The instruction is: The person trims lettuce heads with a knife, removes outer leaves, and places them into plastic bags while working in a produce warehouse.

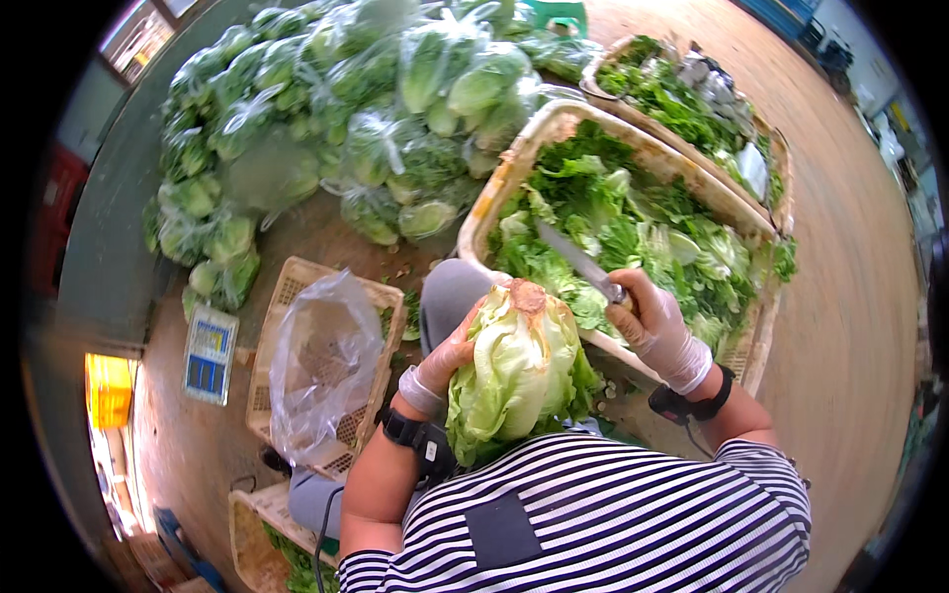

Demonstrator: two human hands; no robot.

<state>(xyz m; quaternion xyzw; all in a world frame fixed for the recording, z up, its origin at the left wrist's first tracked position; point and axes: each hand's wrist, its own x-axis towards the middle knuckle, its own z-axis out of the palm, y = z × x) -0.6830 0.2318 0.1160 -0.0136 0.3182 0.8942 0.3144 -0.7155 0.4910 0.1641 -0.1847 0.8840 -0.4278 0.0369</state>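
Observation:
My left hand (450,358), in a clear thin glove, is closed against the side of a head of lettuce (519,381). The lettuce is held up close to my chest, its brownish cut stem end facing upward and its pale green leaves hanging below. My right hand (657,328), gloved too, is wrapped round the handle of a knife (576,259). The blade points up and to the left, apart from the lettuce, above a cream plastic crate (481,212) filled with loose green leaves (633,222).
A second crate of leaves (633,84) stands behind the first. Bagged heads of greens (376,99) are piled at the far left. On the left, a clear plastic bag (326,356) lies over a slatted crate (267,381), beside a scale (210,354). Another crate (247,544) sits at lower left.

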